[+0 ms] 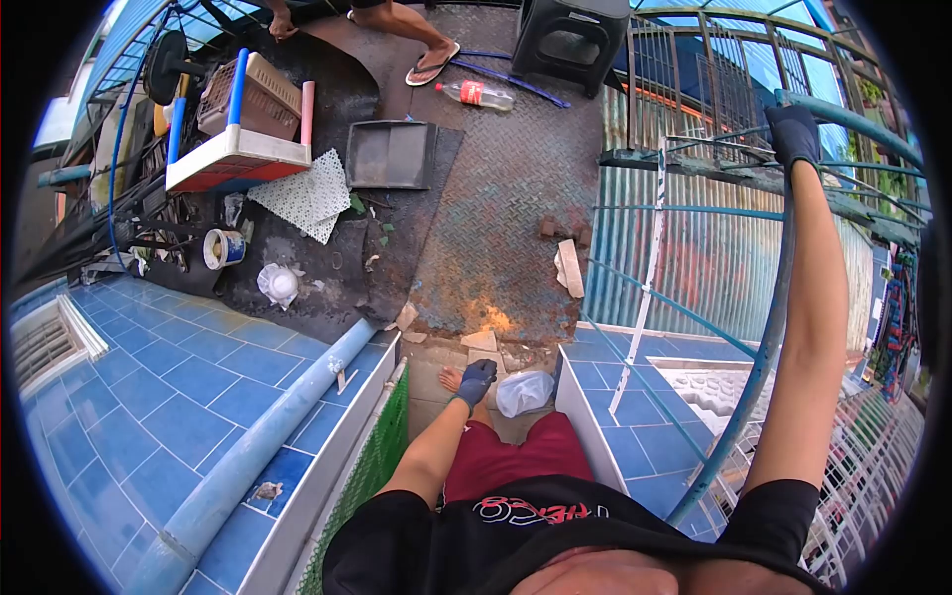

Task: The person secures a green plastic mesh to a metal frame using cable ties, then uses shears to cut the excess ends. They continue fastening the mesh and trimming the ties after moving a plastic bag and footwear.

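My right hand (pixel 793 134), in a dark glove, is raised at the upper right with its fingers wrapped round a blue-green metal railing (pixel 853 118). My left hand (pixel 474 381), also gloved, is low in the middle, above my bare foot and close to my maroon shorts. Its fingers are curled closed; whatever they may hold is hidden. A white plastic bag (pixel 525 394) lies just right of my left hand. Beyond it, a broken tile piece (pixel 480 340) rests at the edge of the rusty metal floor (pixel 516 218).
Another person's leg (pixel 421 35) in a flip-flop stands at the top. Nearby lie a soda bottle (pixel 476 95) and a black plastic stool (pixel 570 45). A black tray (pixel 391 155), upturned small table (pixel 238 159) and bucket (pixel 224 248) are left. Green mesh (pixel 367 486) borders my left side.
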Available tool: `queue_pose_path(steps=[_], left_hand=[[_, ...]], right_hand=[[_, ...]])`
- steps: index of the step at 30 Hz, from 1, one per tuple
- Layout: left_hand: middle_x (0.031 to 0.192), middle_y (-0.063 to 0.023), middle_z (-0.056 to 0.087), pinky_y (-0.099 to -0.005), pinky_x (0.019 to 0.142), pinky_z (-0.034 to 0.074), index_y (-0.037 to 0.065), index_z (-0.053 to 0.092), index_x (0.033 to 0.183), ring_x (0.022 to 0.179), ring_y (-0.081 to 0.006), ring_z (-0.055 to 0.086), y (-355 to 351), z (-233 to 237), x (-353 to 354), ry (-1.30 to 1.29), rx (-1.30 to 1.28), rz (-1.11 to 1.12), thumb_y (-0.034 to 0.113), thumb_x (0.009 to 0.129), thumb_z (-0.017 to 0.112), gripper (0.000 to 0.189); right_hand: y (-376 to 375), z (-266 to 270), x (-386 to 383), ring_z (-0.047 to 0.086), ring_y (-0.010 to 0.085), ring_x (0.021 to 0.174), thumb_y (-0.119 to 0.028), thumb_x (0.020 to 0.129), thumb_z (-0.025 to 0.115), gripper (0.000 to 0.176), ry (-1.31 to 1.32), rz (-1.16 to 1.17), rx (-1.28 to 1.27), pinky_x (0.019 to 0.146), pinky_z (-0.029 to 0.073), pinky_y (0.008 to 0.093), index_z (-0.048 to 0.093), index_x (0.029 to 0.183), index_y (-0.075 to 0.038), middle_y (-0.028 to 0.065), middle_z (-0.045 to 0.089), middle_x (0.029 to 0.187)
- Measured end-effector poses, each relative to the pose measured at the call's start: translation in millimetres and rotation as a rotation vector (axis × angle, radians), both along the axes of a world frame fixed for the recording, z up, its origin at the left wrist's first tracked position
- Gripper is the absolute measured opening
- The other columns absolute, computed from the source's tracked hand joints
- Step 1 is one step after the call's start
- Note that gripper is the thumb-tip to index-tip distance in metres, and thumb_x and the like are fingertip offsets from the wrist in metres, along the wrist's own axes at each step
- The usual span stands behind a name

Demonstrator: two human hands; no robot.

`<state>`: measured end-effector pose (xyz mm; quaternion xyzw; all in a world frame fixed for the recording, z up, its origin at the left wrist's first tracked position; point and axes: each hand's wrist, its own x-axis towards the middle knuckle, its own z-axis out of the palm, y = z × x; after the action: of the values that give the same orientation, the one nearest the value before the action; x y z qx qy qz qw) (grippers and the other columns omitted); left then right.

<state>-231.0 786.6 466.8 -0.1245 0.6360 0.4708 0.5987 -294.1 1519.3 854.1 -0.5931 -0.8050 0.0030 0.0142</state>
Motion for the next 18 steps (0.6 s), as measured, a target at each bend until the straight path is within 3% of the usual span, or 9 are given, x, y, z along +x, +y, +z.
queue_pose_path(steps=[2, 9, 11, 18], left_hand=[[0.070, -0.0015, 0.060, -0.0284, 0.055, 0.043, 0.004, 0.065, 0.083, 0.058, -0.0104, 0.052, 2, 1, 1, 0.048, -0.022, 0.052, 0.025, 0.093, 0.059, 0.024], [0.071, -0.0022, 0.061, -0.0284, 0.056, 0.044, 0.002, 0.066, 0.083, 0.058, -0.0106, 0.053, -10, -6, 1, 0.085, -0.063, -0.001, 0.023, 0.093, 0.060, 0.024], [0.073, -0.0004, 0.061, -0.0267, 0.056, 0.041, 0.006, 0.066, 0.087, 0.063, -0.0102, 0.054, -13, -8, 2, 0.102, -0.037, -0.043, 0.028, 0.091, 0.059, 0.024], [0.074, -0.0019, 0.062, -0.0279, 0.058, 0.044, 0.006, 0.067, 0.088, 0.063, -0.0115, 0.056, -12, -5, 4, 0.093, -0.015, -0.047, 0.027, 0.091, 0.058, 0.024]], right_hand=[[0, 0, 0, 0.066, 0.0293, 0.054, -0.041, 0.088, 0.060, 0.043, 0.041, -0.019, -0.035, 0.057, 0.049, 0.0425, 0.068, 0.076, 0.000, 0.0157, 0.066, 0.063], [8, -7, 3, 0.066, 0.0307, 0.055, -0.041, 0.087, 0.060, 0.043, -0.005, 0.052, 0.064, 0.057, 0.049, 0.0429, 0.068, 0.075, 0.000, 0.0173, 0.065, 0.063], [-6, 5, -3, 0.066, 0.0317, 0.057, -0.041, 0.087, 0.061, 0.044, 0.026, -0.020, -0.018, 0.059, 0.050, 0.0432, 0.069, 0.076, 0.000, 0.0183, 0.066, 0.064], [-10, 8, -5, 0.067, 0.0321, 0.057, -0.040, 0.086, 0.061, 0.042, 0.062, -0.044, -0.065, 0.059, 0.051, 0.0436, 0.069, 0.077, 0.001, 0.0188, 0.066, 0.065]])
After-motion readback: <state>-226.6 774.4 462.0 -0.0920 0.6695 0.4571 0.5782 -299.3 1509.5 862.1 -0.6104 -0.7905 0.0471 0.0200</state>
